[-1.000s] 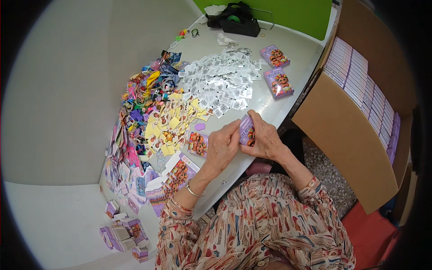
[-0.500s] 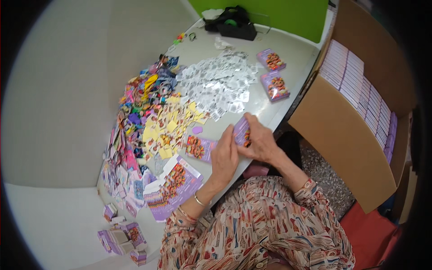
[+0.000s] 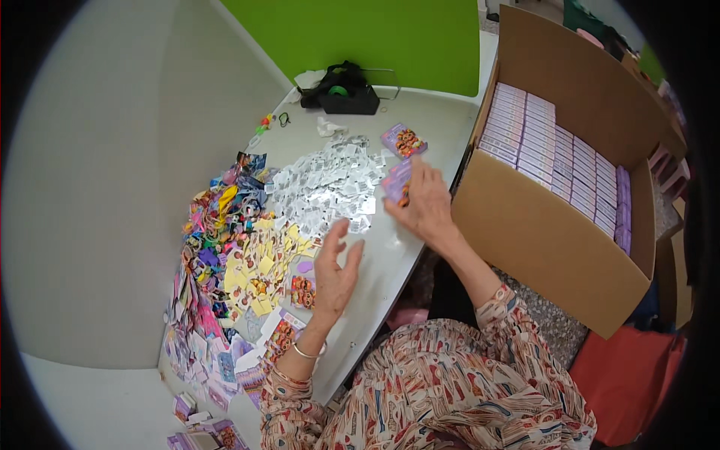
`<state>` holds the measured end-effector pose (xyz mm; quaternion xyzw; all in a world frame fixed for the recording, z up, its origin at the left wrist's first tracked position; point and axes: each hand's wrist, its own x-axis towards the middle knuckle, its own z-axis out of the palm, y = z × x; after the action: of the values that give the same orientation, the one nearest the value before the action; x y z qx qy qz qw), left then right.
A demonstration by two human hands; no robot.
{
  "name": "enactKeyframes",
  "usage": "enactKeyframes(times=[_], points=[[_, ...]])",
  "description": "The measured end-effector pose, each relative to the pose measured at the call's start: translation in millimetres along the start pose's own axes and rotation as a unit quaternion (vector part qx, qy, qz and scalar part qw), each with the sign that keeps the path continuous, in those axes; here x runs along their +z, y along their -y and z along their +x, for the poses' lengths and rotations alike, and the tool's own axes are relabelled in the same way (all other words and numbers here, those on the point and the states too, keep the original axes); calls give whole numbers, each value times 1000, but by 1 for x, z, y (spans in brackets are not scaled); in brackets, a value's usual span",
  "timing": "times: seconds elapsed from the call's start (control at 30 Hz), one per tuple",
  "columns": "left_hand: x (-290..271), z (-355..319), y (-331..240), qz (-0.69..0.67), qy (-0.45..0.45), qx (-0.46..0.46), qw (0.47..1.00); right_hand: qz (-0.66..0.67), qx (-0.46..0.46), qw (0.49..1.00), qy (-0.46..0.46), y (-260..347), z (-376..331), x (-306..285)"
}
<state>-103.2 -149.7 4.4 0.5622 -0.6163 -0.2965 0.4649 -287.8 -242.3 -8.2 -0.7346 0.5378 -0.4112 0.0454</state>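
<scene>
My right hand [image 3: 426,201] grips a small purple box [image 3: 394,184] with its fingers and thumb, at the right part of the table. The hand hides much of that box, and I cannot tell whether it rests on another one. Just beyond it lies another purple box [image 3: 403,140] with a colourful picture. My left hand [image 3: 335,274] is raised above the table, its thumb and fingers apart with nothing between them. Beneath and left of it are a purple box [image 3: 302,292] and a fanned stack of flat purple cartons [image 3: 282,341].
Heaps of small white printed slips [image 3: 322,184], yellow cards [image 3: 255,262] and colourful small items [image 3: 217,240] cover the table's left and middle. A black tape dispenser [image 3: 352,99] stands at the back. On the right, a large cardboard carton [image 3: 547,255] holds rows of purple-and-white boxes.
My hands have come apart. The right has carried the purple box away toward the far boxes, while the left has let go and opened. The whole view has shifted.
</scene>
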Motion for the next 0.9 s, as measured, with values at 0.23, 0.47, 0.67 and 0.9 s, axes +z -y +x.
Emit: enactKeyframes(times=[0.23,0.47,0.67,0.9], points=[[3,-28,-6,42,73,-47,995,-150,93,969,175,-32,22,32],[-14,-50,-10,50,60,-64,995,-96,-57,993,45,-11,37,38],[-11,-62,-17,29,61,-44,997,-195,-41,977,80,-51,88,78],[-84,-83,8,80,-13,-102,991,-276,-143,945,101,-37,82,80]])
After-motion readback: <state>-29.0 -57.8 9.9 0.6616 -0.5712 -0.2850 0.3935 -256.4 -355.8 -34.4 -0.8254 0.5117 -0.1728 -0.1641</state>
